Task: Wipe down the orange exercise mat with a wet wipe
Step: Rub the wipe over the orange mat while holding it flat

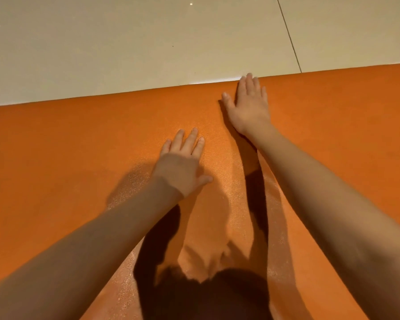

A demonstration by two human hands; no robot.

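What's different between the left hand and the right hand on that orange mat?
The right hand reaches the far edge of the mat by the tiled floor; the left hand lies nearer, mid-mat. The right hand is brightly lit; the left hand is partly shaded. A white sliver, perhaps the wipe, shows at the right hand's fingertips; none by the left hand. Both lie flat, palm down.

Head-worn view, downward, close above mat (79,158)
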